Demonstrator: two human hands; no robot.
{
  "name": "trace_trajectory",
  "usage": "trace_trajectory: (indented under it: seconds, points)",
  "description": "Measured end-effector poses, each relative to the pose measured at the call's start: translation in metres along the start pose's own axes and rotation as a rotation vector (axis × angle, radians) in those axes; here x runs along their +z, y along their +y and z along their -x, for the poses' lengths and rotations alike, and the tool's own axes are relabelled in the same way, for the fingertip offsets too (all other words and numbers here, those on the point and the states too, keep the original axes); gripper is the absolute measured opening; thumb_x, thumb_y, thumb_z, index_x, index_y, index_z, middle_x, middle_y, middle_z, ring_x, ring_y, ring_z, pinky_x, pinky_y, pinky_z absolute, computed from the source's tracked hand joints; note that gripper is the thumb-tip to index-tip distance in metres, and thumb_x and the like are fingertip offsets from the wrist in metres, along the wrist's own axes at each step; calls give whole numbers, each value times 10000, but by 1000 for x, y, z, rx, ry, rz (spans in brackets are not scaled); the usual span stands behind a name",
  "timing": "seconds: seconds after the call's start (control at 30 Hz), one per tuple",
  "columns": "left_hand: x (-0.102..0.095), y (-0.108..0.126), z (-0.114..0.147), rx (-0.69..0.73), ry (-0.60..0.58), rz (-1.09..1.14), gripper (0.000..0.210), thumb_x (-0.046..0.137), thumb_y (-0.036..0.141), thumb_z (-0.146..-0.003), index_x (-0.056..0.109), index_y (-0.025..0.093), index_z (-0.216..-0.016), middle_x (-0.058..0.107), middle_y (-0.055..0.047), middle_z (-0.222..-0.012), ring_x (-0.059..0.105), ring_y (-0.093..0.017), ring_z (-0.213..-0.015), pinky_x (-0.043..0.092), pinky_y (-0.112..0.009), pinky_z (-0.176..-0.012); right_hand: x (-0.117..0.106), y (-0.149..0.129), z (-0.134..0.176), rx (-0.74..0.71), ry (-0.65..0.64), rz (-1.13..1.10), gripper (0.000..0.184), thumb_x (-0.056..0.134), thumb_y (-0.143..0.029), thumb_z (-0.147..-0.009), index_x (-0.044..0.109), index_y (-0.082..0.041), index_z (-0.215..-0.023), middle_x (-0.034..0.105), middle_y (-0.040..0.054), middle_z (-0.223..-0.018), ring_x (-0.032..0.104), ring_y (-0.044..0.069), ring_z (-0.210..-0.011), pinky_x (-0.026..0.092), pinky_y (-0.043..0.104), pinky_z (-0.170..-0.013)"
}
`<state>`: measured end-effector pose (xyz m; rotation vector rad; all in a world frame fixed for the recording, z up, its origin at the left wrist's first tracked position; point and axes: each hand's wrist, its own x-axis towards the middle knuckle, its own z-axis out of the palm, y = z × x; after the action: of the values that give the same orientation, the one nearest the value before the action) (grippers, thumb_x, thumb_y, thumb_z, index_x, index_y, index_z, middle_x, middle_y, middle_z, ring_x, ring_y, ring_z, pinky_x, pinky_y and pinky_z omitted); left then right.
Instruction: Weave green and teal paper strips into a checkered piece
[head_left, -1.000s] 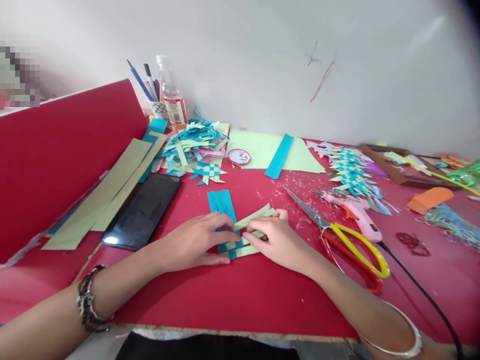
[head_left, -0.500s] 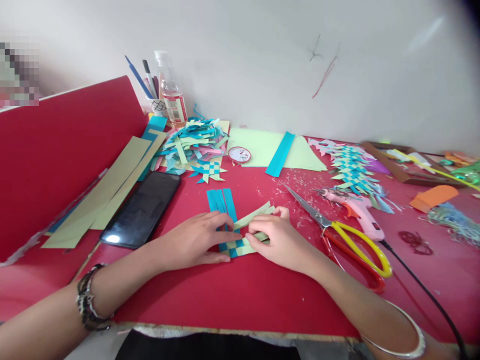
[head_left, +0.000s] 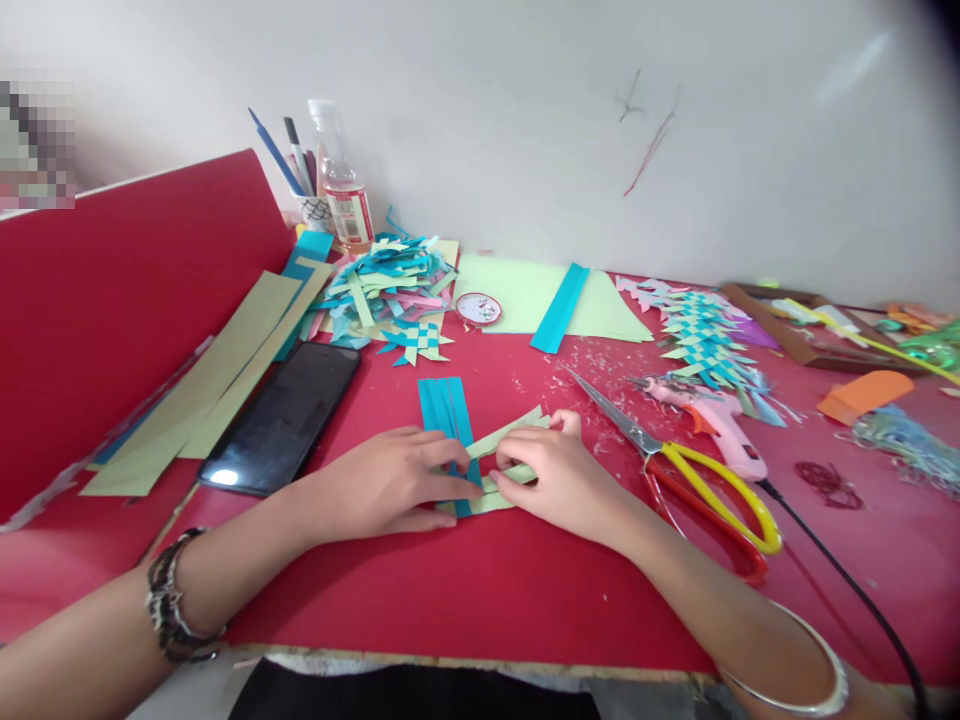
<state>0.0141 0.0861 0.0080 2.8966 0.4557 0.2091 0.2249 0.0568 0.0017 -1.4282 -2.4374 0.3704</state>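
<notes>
Weaving looks partly done: left fingers [head_left: 448, 487] spread over blue strips [head_left: 444, 405], right fingers [head_left: 517, 446] pinching green strips [head_left: 506, 432], ends loose.

Black phone [head_left: 281, 420]; 1 bottle [head_left: 349, 214] beside 1 cup [head_left: 315, 212]; pink glue gun [head_left: 721, 425]

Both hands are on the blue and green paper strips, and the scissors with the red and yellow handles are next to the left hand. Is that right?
Not quite: the scissors lie by the right hand, not the left hand, as the head view shows. Both hands are indeed on the blue strips and green strips.
</notes>
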Motion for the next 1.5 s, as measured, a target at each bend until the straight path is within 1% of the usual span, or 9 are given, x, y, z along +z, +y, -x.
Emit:
trace_trajectory:
  seconds: [0.37, 0.47, 0.53, 0.6, 0.7, 0.8, 1.13, 1.33, 1.5]
  points:
    - [-2, 1, 0, 57, 2, -83, 261, 384, 325, -871, 558, 263, -1055, 572, -46, -963, 522, -148, -815, 379, -262, -728, -4, 5, 2, 13, -57, 25, 211, 440, -216, -788, 483, -168, -588, 564, -59, -546, 436, 60, -496, 196, 317, -742]
    - [-2, 1, 0, 59, -4, -81, 268, 373, 328, -874, 558, 267, -1060, 573, -49, -967, 520, -147, -812, 379, -263, -729, -9, 7, 2, 20, 16, 82, 244, 420, -228, -797, 480, -171, -568, 554, -48, -548, 448, 70, -516, 201, 334, -781]
    - [-2, 1, 0, 57, -20, -79, 276, 362, 330, -878, 558, 267, -1063, 574, -52, -976, 517, -152, -815, 378, -269, -731, -13, 7, 2, 25, 132, 125, 182, 434, -268, -790, 523, -188, -653, 594, -13, -683, 517, 113, -655, 187, 363, -841]
    - [-2, 2, 0, 51, -32, -76, 281, 359, 333, -878, 555, 267, -1069, 572, -52, -984, 514, -158, -820, 378, -279, -736, -17, 6, 2, -18, 195, 154, 178, 468, -340, -770, 554, -212, -859, 595, 36, -912, 530, 177, -865, 157, 403, -908]
    - [-1, 2, 1, 37, -42, -62, 280, 372, 327, -873, 552, 269, -1079, 564, -54, -997, 503, -170, -856, 380, -289, -755, -16, 4, 2, -155, 60, 126, 489, 531, -448, -717, 436, -245, -1152, 509, 70, -1139, 460, 228, -1056, 123, 447, -968]
    - [-2, 2, 0, 26, -39, -39, 269, 389, 321, -866, 566, 270, -1062, 552, -59, -1015, 483, -183, -916, 374, -298, -802, -10, 2, 1, -205, -80, 55, 584, 565, -475, -694, 382, -248, -1200, 517, 73, -1138, 453, 229, -1065, 135, 463, -980]
    - [1, 0, 0, 0, -7, 93, 262, 428, 301, -851, 571, 265, -1067, 500, -74, -1103, 469, -188, -1008, 369, -313, -872, -11, -2, 3, -178, -102, 49, 369, 563, -430, -728, 526, -227, -1033, 566, 38, -1005, 517, 183, -918, 159, 433, -944]
    - [3, -1, 1, 5, -17, 86, 261, 412, 295, -858, 566, 253, -1064, 502, -79, -1099, 499, -187, -982, 398, -289, -833, -7, 0, 2, -120, -22, 93, 238, 405, -304, -863, 533, -193, -1030, 589, 44, -967, 531, 158, -887, 236, 369, -855]
    - [2, 0, 0, 8, -27, 67, 268, 389, 308, -867, 560, 262, -1069, 511, -75, -1094, 508, -182, -965, 405, -278, -809, -2, 5, -1, -70, 0, 125, 249, 484, -309, -827, 548, -188, -1035, 585, 60, -973, 532, 185, -900, 285, 350, -786]
